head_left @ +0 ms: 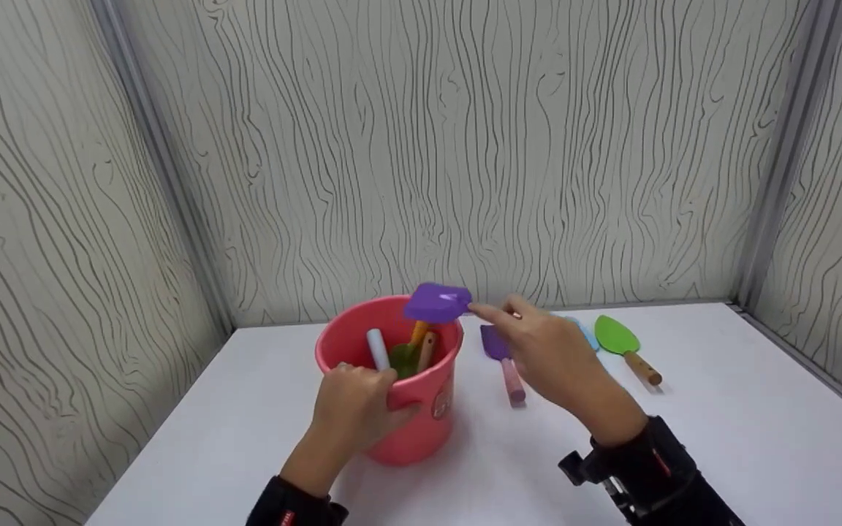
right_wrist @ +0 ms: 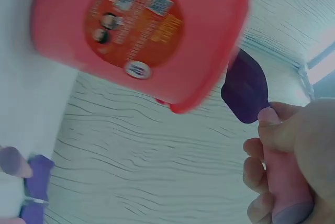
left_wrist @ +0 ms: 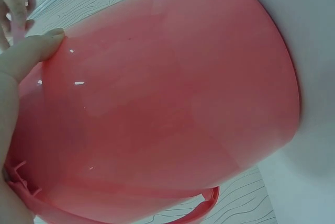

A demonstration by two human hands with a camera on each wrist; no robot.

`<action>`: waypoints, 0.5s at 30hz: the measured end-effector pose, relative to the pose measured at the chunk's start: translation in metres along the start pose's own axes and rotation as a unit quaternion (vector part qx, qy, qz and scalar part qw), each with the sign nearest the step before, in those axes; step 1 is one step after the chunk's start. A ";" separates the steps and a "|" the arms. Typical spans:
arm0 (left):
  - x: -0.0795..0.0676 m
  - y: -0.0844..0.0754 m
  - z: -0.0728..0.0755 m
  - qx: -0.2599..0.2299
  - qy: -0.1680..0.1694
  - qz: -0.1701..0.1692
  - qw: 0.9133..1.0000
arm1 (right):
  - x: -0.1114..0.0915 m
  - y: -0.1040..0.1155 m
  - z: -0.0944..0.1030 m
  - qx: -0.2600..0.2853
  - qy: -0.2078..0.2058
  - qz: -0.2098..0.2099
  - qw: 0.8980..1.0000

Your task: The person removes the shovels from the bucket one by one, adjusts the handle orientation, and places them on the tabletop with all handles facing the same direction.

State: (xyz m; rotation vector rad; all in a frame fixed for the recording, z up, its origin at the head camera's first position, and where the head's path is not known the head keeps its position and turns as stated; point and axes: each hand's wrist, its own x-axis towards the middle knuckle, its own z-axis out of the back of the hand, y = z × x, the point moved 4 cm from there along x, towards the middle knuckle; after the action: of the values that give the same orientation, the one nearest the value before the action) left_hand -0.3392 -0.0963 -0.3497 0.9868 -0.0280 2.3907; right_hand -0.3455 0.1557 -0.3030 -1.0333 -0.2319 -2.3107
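My right hand [head_left: 552, 354] grips the pink handle of a purple toy shovel [head_left: 435, 302], its blade held over the right side of the bucket's mouth. In the right wrist view the fingers and thumb wrap that handle [right_wrist: 285, 182]. My left hand [head_left: 355, 402] holds the near rim of the pink bucket [head_left: 410, 438], with the thumb on its outer wall. The bucket stands upright on the table. Inside it are a pale handle [head_left: 378, 349], an orange handle [head_left: 419, 333], a brown handle [head_left: 427, 352] and a green blade [head_left: 403, 359].
Right of the bucket, another purple shovel [head_left: 513, 380] with a pink handle lies on the white table [head_left: 194, 438]. A green shovel [head_left: 617, 336] lies farther right. Part of a light blue blade [head_left: 588, 332] shows behind my right hand. Patterned walls [head_left: 392, 146] enclose the table.
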 end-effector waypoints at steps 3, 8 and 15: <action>0.001 0.000 0.002 -0.003 -0.006 -0.001 1.000 | 0.000 -0.017 0.022 0.011 -0.015 -0.035 0.999; 0.000 0.000 0.003 -0.014 -0.011 -0.004 1.000 | -0.014 -0.062 0.048 0.027 -0.028 -0.112 0.993; -0.001 0.000 0.001 -0.016 -0.009 -0.003 1.000 | -0.047 -0.131 0.052 0.019 0.001 -0.216 0.976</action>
State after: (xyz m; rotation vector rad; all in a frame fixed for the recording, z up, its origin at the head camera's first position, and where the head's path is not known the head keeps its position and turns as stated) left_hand -0.3382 -0.0972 -0.3496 0.9923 -0.0698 2.3690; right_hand -0.3650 0.3026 -0.2914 -1.0411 -0.5443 -2.6783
